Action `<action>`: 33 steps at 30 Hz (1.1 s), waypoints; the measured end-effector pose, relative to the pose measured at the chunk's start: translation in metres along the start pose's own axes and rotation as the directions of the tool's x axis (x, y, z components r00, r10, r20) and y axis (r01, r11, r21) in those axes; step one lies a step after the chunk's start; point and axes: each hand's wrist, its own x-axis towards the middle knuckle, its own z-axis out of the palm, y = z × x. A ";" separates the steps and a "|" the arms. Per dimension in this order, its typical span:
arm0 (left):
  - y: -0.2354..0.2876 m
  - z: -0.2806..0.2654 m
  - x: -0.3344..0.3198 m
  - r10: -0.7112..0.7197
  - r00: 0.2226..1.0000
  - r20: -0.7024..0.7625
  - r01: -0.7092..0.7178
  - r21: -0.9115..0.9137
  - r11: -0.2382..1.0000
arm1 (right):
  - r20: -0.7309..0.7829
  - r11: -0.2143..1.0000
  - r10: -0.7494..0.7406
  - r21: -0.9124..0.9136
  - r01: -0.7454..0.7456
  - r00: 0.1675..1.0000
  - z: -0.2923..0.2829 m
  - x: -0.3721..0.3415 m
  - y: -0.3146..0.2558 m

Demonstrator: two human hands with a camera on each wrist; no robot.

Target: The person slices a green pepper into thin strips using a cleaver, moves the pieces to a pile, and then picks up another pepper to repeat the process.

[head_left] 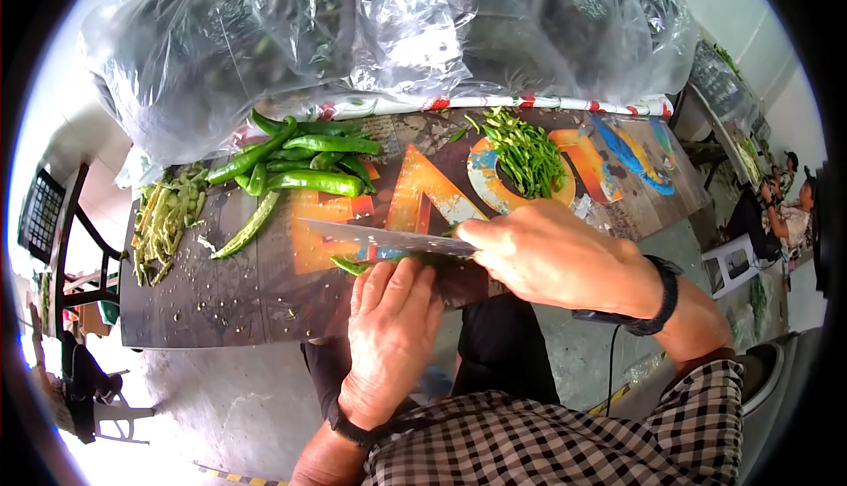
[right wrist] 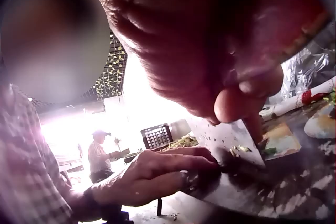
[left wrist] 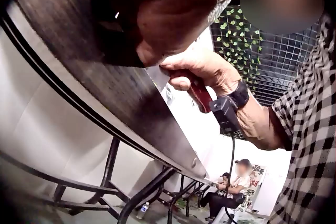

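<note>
My right hand (head_left: 551,252) grips a kitchen knife (head_left: 379,237) by its handle. The reddish-brown handle (left wrist: 198,94) shows in the left wrist view, and the broad blade, flecked with bits, in the right wrist view. Just in front of the blade, my left hand (head_left: 394,318) holds a green pepper (head_left: 351,265) down on the table, fingertips right at the blade. Most of that pepper is hidden under fingers and knife. Sliced green pepper (head_left: 522,155) lies heaped beyond the right hand. Whole green peppers (head_left: 304,155) are piled at the back left.
Pale pepper cores (head_left: 163,221) are heaped at the table's left, near a split pepper piece (head_left: 249,226). Seeds dot the dark printed table (head_left: 207,310). Clear plastic sheeting (head_left: 388,27) covers something bulky along the far edge. People sit in the background on both sides.
</note>
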 end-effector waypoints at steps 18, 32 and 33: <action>0.002 0.001 -0.001 0.004 1.000 -0.019 -0.004 0.010 1.000 | -0.181 0.997 -0.003 0.072 0.016 0.984 0.010 -0.017 0.004; 0.000 0.004 0.000 0.001 1.000 -0.031 -0.001 0.002 1.000 | -0.075 0.996 -0.050 0.067 0.055 0.996 0.009 0.012 -0.006; 0.001 0.003 0.001 -0.002 1.000 -0.028 0.002 -0.020 1.000 | -0.095 0.995 -0.075 0.055 0.080 0.993 0.011 0.019 -0.007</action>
